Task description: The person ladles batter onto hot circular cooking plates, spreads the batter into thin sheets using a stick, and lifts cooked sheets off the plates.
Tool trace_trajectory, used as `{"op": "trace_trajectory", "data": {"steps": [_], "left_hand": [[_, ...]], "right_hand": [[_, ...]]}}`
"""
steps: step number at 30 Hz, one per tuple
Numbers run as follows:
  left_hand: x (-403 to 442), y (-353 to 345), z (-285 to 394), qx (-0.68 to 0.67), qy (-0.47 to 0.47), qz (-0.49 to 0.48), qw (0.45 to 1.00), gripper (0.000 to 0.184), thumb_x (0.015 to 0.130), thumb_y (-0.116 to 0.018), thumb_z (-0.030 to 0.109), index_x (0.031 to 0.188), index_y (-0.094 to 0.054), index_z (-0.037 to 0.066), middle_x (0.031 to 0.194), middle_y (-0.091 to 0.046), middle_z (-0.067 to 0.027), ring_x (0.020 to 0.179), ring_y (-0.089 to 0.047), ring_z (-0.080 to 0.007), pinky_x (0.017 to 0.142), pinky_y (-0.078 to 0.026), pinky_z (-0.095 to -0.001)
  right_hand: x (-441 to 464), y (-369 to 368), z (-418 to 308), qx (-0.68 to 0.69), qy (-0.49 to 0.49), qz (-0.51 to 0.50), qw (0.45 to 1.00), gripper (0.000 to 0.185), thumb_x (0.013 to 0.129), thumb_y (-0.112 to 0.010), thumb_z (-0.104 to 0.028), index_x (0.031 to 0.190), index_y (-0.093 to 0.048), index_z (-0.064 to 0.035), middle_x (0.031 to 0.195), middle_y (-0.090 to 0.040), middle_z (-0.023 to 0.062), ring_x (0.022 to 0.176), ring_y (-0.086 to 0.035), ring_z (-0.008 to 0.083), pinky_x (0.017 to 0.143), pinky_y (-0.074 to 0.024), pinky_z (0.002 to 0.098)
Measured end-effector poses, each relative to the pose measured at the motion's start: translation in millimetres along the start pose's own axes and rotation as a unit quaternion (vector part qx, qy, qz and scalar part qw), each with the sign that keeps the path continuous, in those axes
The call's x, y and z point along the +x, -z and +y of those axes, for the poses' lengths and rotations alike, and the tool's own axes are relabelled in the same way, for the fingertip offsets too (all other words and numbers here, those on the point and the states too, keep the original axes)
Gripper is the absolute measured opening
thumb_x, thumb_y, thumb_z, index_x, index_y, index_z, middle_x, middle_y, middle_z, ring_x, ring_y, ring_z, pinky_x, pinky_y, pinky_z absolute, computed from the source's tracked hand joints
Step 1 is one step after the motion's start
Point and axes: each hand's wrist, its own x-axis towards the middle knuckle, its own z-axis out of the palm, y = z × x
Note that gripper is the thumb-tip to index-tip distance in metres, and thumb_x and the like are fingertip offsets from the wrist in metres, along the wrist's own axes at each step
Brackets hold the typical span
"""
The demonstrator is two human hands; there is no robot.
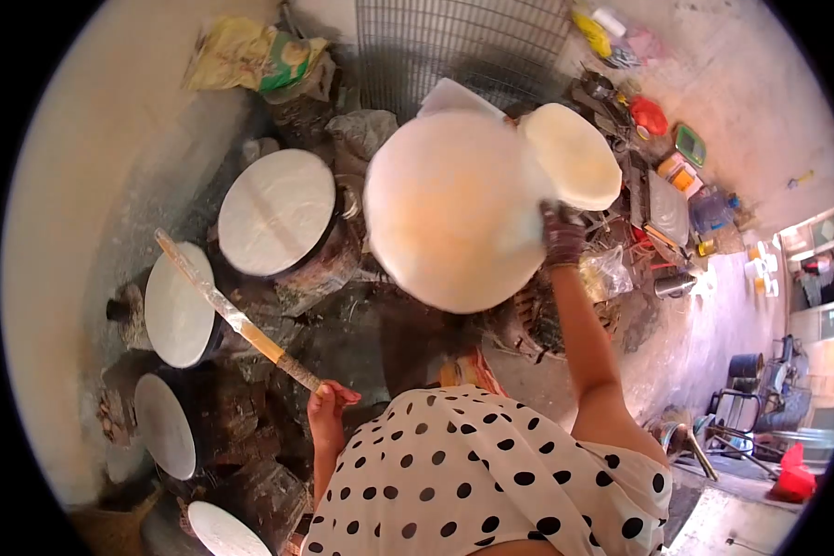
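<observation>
My left hand is closed around the handle end of a long wooden spatula, whose blade is coated in pale batter and points to the upper left. My right hand, in a dark glove, grips the right edge of a large, thin round flatbread. The flatbread is held up in front of me, slightly blurred, with a yellowish middle. Just beyond the glove lies a stack of round flatbreads. Left of the held flatbread, a round griddle carries white batter; another white-topped griddle stands beyond the spatula.
Farther down the left side are a grey round plate and a white-topped round. A wire mesh panel stands at the back. On the right are a water jug, a red bag and a metal cup.
</observation>
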Motion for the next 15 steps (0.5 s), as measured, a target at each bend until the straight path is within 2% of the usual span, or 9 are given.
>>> {"op": "trace_trajectory", "data": {"steps": [2,3,6,7,8,11,13,14,15], "left_hand": [[21,-47,-2,0.012,0.023,0.002,1.0,0.028,0.099,-0.048,0.031,0.091,-0.054,0.004,0.075,-0.063,-0.0084,0.074,-0.064,-0.0198,0.073,-0.05,-0.0313],[33,-70,-5,0.01,0.026,-0.01,1.0,0.028,0.098,-0.049,0.031,0.091,-0.054,0.004,0.075,-0.063,-0.0086,0.074,-0.063,-0.0199,0.073,-0.05,-0.0315],[54,-122,-8,0.012,0.032,-0.03,0.999,0.028,0.098,-0.049,0.031,0.091,-0.053,0.004,0.075,-0.063,-0.0089,0.074,-0.063,-0.02,0.073,-0.05,-0.0318],[56,-136,-8,0.008,0.033,-0.034,0.999,0.027,0.098,-0.049,0.031,0.091,-0.053,0.005,0.074,-0.062,-0.009,0.074,-0.063,-0.0199,0.073,-0.05,-0.032],[52,-154,-4,0.008,0.04,-0.025,0.999,0.027,0.098,-0.049,0.031,0.091,-0.053,0.005,0.074,-0.062,-0.009,0.074,-0.063,-0.0199,0.073,-0.05,-0.032],[53,-181,-1,0.055,0.042,-0.006,0.998,0.029,0.099,-0.047,0.032,0.088,-0.052,0.005,0.071,-0.059,-0.0078,0.071,-0.059,-0.019,0.073,-0.048,-0.0329],[50,-183,-6,0.053,0.041,-0.01,0.998,0.03,0.099,-0.046,0.033,0.088,-0.052,0.006,0.071,-0.059,-0.0076,0.07,-0.058,-0.0183,0.074,-0.047,-0.0337],[48,-186,-6,0.058,0.04,-0.009,0.997,0.03,0.099,-0.046,0.033,0.088,-0.052,0.006,0.071,-0.059,-0.0076,0.07,-0.058,-0.0183,0.074,-0.047,-0.0337],[46,-190,-6,0.062,0.039,0.0,0.997,0.028,0.1,-0.045,0.031,0.089,-0.052,0.006,0.072,-0.06,-0.008,0.07,-0.059,-0.0187,0.074,-0.048,-0.0336]], "right_hand": [[76,29,50,0.031,-0.103,0.122,0.987,0.034,0.094,-0.056,-0.028,0.11,-0.06,0.0015,0.098,-0.066,0.008,0.078,-0.059,0.0179,0.071,-0.0488,0.0294],[133,40,130,0.209,-0.128,0.145,0.958,0.036,0.09,-0.061,-0.031,0.108,-0.062,0.0003,0.096,-0.067,0.0082,0.077,-0.06,0.0184,0.071,-0.0489,0.0294],[185,62,156,0.233,-0.184,0.25,0.922,0.039,0.088,-0.062,-0.037,0.109,-0.064,-0.0031,0.097,-0.068,0.0093,0.079,-0.062,0.0203,0.071,-0.0493,0.0304],[199,69,160,0.162,-0.268,0.251,0.916,0.04,0.088,-0.062,-0.037,0.111,-0.063,-0.0043,0.099,-0.067,0.0102,0.08,-0.063,0.0209,0.072,-0.0496,0.0311],[214,67,173,0.148,-0.302,0.256,0.906,0.041,0.089,-0.058,-0.038,0.112,-0.063,-0.0044,0.102,-0.067,0.0098,0.083,-0.063,0.0217,0.073,-0.0496,0.0323],[255,52,236,0.167,-0.383,0.225,0.88,0.046,0.092,-0.047,-0.042,0.116,-0.062,-0.0048,0.11,-0.065,0.0088,0.093,-0.063,0.024,0.079,-0.0496,0.0359],[279,43,286,0.188,-0.439,0.16,0.864,0.05,0.094,-0.04,-0.044,0.119,-0.061,-0.005,0.116,-0.064,0.0081,0.099,-0.063,0.0256,0.082,-0.0496,0.0383],[288,43,311,0.141,-0.459,0.1,0.871,0.053,0.095,-0.036,-0.045,0.12,-0.06,-0.0051,0.118,-0.064,0.0078,0.102,-0.063,0.0264,0.084,-0.0496,0.0395],[291,42,314,-0.062,-0.428,0.014,0.902,0.052,0.096,-0.034,-0.044,0.119,-0.061,-0.0051,0.119,-0.063,0.0076,0.103,-0.063,0.0254,0.085,-0.0492,0.0399]]}}
